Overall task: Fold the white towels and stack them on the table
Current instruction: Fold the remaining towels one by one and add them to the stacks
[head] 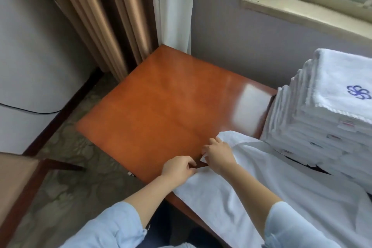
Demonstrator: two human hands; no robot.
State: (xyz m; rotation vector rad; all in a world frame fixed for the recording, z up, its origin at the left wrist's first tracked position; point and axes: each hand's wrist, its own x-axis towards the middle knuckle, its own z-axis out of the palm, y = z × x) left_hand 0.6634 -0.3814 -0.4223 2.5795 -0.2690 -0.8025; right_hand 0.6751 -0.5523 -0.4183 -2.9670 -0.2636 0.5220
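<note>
Wall [30,56]: seen at the far left, pale; a dark cable [30,110] is run across it low down.
Chair [18,177]: a wooden part is shown in the lower left corner; patterned carpet [66,167] is seen beside it.
Curtains: a brown curtain [96,16] is hung in pleats down to the floor; a white curtain [173,6] is hung just to its right, behind the far corner of the bench.
Bench [161,102]: glossy orange-brown wood; window light is reflected near its right side.
Left hand [179,169]: held at the near edge of the bench; its grip is closed on the edge of the loose towel, which is pinched between thumb and curled fingers; a pale blue sleeve [112,227] is worn on the arm.
Right hand [218,154]: placed just beside the left hand, slightly farther in; its grip is clamped on the end of the same towel, with the fingers curled round the cloth.
Loose towel [281,187]: white and unfolded; spread over the near right part of the bench and draped over its near edge; held at its left end by both hands; its right part is laid near the foot of the stack.
Stack [322,127]: many folded white towels are piled on the right side of the bench; a blue emblem [359,92] is stitched on the top one; small tags are seen along the folded edges.
Window sill [302,8]: seen at the upper right, above the stack.
</note>
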